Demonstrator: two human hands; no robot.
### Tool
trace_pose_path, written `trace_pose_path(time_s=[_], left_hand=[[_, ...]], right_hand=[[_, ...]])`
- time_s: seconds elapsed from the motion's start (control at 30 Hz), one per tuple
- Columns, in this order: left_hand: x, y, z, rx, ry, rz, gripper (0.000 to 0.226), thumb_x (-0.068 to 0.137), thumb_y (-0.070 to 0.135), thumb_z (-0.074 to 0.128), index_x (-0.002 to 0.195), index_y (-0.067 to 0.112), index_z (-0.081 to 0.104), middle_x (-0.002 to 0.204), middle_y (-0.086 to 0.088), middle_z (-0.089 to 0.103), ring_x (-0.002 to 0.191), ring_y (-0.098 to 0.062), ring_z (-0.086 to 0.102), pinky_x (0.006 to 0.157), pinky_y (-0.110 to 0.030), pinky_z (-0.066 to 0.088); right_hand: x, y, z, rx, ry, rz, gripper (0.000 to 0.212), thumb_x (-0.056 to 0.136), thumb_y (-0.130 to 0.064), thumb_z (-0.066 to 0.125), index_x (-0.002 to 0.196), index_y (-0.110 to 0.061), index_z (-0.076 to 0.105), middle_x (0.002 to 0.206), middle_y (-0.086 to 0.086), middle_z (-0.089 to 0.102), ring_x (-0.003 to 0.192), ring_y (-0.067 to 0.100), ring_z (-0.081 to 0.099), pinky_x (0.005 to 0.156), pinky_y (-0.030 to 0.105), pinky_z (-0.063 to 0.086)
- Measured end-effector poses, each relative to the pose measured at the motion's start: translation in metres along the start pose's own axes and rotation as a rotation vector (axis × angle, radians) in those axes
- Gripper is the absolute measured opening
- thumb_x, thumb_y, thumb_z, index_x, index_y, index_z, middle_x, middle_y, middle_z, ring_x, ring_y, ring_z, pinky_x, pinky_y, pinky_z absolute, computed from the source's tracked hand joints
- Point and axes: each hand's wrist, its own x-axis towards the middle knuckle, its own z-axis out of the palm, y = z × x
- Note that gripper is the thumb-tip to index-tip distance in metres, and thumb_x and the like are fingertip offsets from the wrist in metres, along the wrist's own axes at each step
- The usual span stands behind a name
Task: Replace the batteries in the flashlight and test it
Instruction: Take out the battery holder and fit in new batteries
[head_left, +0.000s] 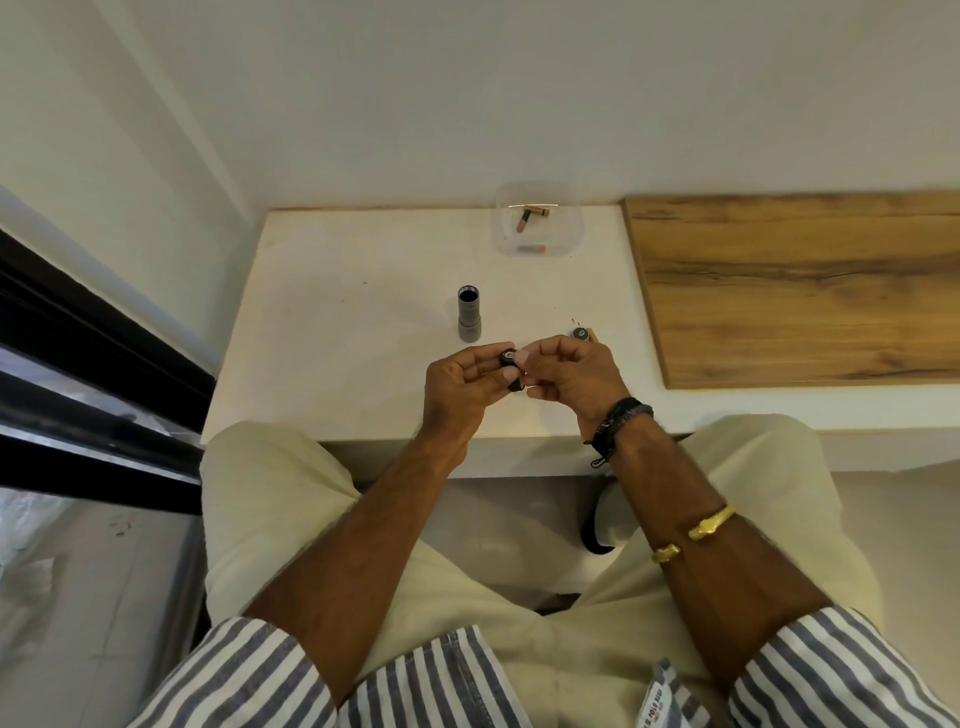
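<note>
The grey flashlight body (469, 314) stands upright on the white table (337, 322), its open end facing up. Its tail cap (581, 333) lies on the table just behind my right hand. My left hand (464, 387) grips a small black battery holder (508, 360) over the table's front part. My right hand (571, 379) meets it from the right, thumb and fingertips pinching at the holder. Whether batteries sit in the holder is hidden by my fingers.
A clear plastic container (537, 221) at the back of the table holds a few loose batteries (530, 217). A wooden board (800, 286) covers the surface on the right. A dark window frame (93, 332) runs along the left.
</note>
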Motion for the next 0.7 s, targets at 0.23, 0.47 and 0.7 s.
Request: trace_pose_path(time_s=[0.23, 0.47, 0.7], left_hand=[[0.004, 0.001, -0.002, -0.159, 0.098, -0.107, 0.026, 0.091, 0.003, 0.067, 0.116, 0.005, 0.067, 0.108, -0.015, 0.075, 0.098, -0.032, 0.073, 0.082, -0.044, 0.061], [0.009, 0.003, -0.008, -0.409, 0.076, -0.284, 0.031, 0.096, 0.005, 0.059, 0.127, 0.009, 0.061, 0.118, -0.021, 0.069, 0.107, -0.035, 0.07, 0.087, -0.046, 0.058], [0.009, -0.002, -0.007, -0.384, 0.05, -0.301, 0.029, 0.093, 0.009, 0.066, 0.121, 0.011, 0.062, 0.113, -0.017, 0.072, 0.104, -0.032, 0.071, 0.08, -0.039, 0.06]], right_hand=[[0.004, -0.001, -0.008, 0.065, 0.09, -0.058, 0.006, 0.088, -0.001, 0.072, 0.092, -0.002, 0.077, 0.078, 0.01, 0.077, 0.071, 0.019, 0.074, 0.07, 0.031, 0.063], [0.017, 0.003, -0.035, 0.264, 0.289, -0.035, 0.01, 0.083, 0.007, 0.074, 0.09, 0.0, 0.075, 0.094, 0.018, 0.077, 0.085, 0.029, 0.078, 0.077, 0.034, 0.064], [0.043, 0.02, -0.062, 0.032, 0.647, -0.053, 0.013, 0.078, -0.001, 0.079, 0.081, -0.014, 0.076, 0.085, 0.008, 0.076, 0.086, 0.029, 0.076, 0.077, 0.039, 0.064]])
